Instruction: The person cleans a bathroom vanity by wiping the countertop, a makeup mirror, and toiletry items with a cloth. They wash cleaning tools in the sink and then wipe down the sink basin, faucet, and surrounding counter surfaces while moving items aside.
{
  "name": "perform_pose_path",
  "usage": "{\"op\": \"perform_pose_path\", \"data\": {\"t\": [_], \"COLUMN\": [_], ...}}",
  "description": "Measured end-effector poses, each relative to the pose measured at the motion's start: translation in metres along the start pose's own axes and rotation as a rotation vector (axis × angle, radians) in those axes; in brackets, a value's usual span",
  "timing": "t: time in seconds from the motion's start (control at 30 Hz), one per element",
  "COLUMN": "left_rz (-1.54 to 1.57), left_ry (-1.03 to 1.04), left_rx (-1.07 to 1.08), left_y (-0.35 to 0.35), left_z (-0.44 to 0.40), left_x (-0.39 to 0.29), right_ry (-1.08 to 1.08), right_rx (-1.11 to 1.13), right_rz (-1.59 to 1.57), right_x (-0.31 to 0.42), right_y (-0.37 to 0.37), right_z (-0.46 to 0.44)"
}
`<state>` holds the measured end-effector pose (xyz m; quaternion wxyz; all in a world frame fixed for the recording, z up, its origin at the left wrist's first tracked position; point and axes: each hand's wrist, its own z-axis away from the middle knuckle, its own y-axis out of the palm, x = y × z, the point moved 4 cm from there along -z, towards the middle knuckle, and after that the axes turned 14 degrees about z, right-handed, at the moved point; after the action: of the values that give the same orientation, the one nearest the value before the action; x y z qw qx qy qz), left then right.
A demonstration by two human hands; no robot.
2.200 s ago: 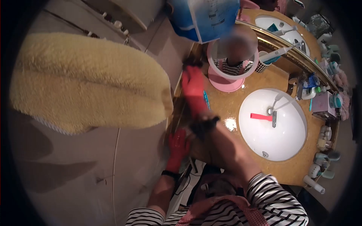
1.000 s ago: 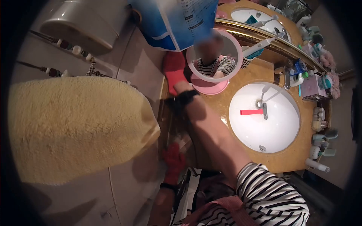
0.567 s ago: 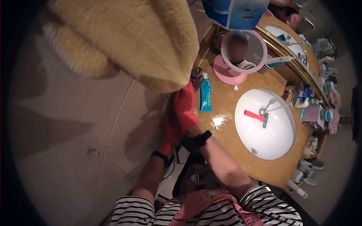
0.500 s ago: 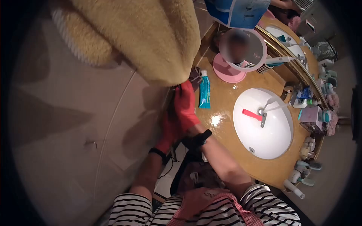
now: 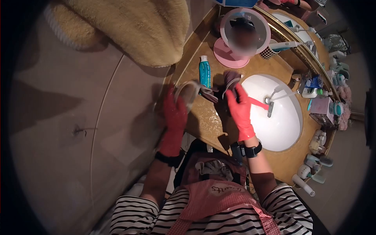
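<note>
Both of my hands wear red rubber gloves above the counter's near left corner. My left hand (image 5: 174, 111) is closed at the rim of a pale, see-through ring-shaped thing (image 5: 188, 95); its kind is unclear. My right hand (image 5: 239, 111), by the sink's left edge, has its fingers closed on a dark mauve cloth band (image 5: 232, 79). Another strip of similar cloth (image 5: 208, 94) lies between the hands; whether it joins the band or the ring I cannot tell. Just beyond is a teal toothpaste tube (image 5: 204, 72).
A red-handled tool (image 5: 256, 102) with a grey head lies in the white sink (image 5: 280, 135). A pink round mirror (image 5: 225, 53) and a checkered cup (image 5: 269, 53) stand behind. Bottles and a tissue box (image 5: 323, 119) line the right side. A yellow towel (image 5: 156, 31) hangs at upper left.
My hands have come away from the hanging towel and spread apart over the counter. The dark cloth beside the toothpaste has been lifted and moved right with my right hand.
</note>
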<state>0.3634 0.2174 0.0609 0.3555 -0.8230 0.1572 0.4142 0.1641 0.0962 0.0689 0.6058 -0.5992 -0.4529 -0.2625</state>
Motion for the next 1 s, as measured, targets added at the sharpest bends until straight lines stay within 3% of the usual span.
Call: {"op": "perform_pose_path", "data": {"t": [0.07, 0.13, 0.23, 0.3, 0.37, 0.43, 0.47, 0.57, 0.63, 0.77, 0.83, 0.87, 0.93, 1.0], "left_rz": [-0.008, -0.097, -0.061, -0.125, -0.187, -0.189, -0.194, -0.223, -0.073, 0.073, -0.018, -0.024, -0.163, -0.16], "left_ry": [0.064, -0.187, -0.247, -0.178, -0.122, -0.431, -0.437, -0.136, -0.174, -0.216, -0.273, -0.273, -0.468, -0.405], "left_rx": [-0.041, 0.052, 0.141, 0.118, 0.094, 0.289, 0.285, 0.231, 0.279, 0.193, 0.228, 0.247, 0.429, 0.401], "left_y": [0.037, 0.079, 0.107, 0.116, 0.115, 0.106, 0.099, 0.078, 0.045, 0.017, 0.005, 0.004, 0.013, 0.01], "left_z": [-0.015, -0.033, -0.058, -0.063, -0.067, -0.072, -0.067, -0.025, -0.01, 0.02, 0.025, 0.025, 0.029, 0.034], "left_x": [-0.001, 0.011, -0.011, -0.015, -0.02, -0.014, -0.005, 0.038, 0.018, 0.018, 0.011, 0.007, 0.008, 0.012], "right_ry": [-0.116, -0.368, -0.303, -0.255, -0.24, -0.265, -0.268, -0.421, -0.195, -0.239, -0.148, -0.129, 0.028, 0.051], "right_rx": [0.119, 0.115, 0.193, 0.262, 0.177, 0.056, 0.063, 0.074, 0.058, -0.193, -0.272, -0.276, 0.159, 0.075], "right_rz": [0.313, 0.631, 0.632, 0.645, 0.625, 0.579, 0.575, 0.497, 0.19, 0.042, 0.357, 0.356, 0.652, 0.605], "right_x": [-0.025, -0.005, -0.011, -0.018, -0.018, -0.013, -0.017, -0.024, -0.031, 0.003, -0.021, -0.015, 0.004, -0.007], "right_y": [0.013, 0.016, 0.016, 0.014, 0.017, 0.026, 0.034, 0.064, 0.081, 0.126, 0.169, 0.167, 0.168, 0.172], "right_z": [0.018, 0.036, 0.062, 0.066, 0.052, 0.028, 0.015, -0.033, -0.07, -0.15, -0.192, -0.192, -0.204, -0.192]}}
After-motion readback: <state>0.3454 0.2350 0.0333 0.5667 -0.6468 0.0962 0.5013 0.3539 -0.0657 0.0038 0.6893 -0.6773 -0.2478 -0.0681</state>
